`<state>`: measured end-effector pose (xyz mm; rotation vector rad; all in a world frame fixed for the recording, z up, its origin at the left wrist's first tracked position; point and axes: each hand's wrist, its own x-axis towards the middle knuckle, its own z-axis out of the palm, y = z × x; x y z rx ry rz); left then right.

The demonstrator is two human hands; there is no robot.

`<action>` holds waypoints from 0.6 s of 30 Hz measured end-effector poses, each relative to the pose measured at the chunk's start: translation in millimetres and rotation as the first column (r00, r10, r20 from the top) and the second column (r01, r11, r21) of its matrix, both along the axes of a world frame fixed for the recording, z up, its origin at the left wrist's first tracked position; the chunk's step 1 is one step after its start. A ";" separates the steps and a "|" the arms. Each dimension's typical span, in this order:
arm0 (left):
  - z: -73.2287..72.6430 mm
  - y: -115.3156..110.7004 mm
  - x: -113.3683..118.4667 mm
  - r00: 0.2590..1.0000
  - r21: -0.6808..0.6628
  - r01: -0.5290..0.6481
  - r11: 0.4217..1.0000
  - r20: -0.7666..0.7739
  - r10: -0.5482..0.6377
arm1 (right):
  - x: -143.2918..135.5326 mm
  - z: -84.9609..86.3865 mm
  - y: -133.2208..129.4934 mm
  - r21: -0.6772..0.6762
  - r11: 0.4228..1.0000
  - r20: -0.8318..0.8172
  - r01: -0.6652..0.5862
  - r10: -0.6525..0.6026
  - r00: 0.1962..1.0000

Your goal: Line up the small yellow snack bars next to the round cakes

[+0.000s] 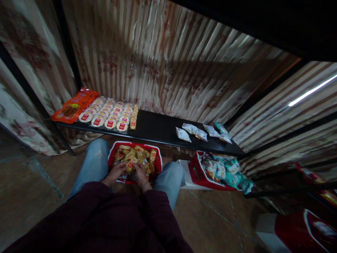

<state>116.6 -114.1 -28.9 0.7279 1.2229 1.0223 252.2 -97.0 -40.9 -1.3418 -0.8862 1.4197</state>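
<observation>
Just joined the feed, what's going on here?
A seated person has both hands, left hand and right hand, on a yellow snack packet over a red basket of similar packets between the knees. On the black shelf ahead, rows of round white packs lie beside an orange bag, with small white packets further right.

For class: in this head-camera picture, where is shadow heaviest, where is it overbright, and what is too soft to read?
Head view: near-black shadow at top right; a glaring white streak below it. Head view: small print on the round packets unreadable; black post at left leaning, perhaps lens distortion.
</observation>
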 end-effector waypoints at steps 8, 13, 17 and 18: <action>2.7 -0.1 1.5 0.994 0.015 -0.093 0.996 0.053 0.093 | 0.1 2.0 0.9 0.077 0.992 0.007 -0.103 0.103 0.995; 2.0 0.9 3.4 0.983 0.020 -0.160 0.987 0.090 0.157 | -0.1 1.3 -0.4 0.118 0.977 0.086 -0.178 0.169 0.982; -5.3 3.7 2.7 0.985 0.005 -0.164 0.986 0.051 0.164 | 0.4 2.6 -2.9 0.145 0.946 0.178 -0.290 0.264 0.948; -7.3 4.6 2.3 0.985 -0.001 -0.167 0.986 0.035 0.167 | 0.6 3.0 -3.3 0.153 0.940 0.203 -0.304 0.271 0.941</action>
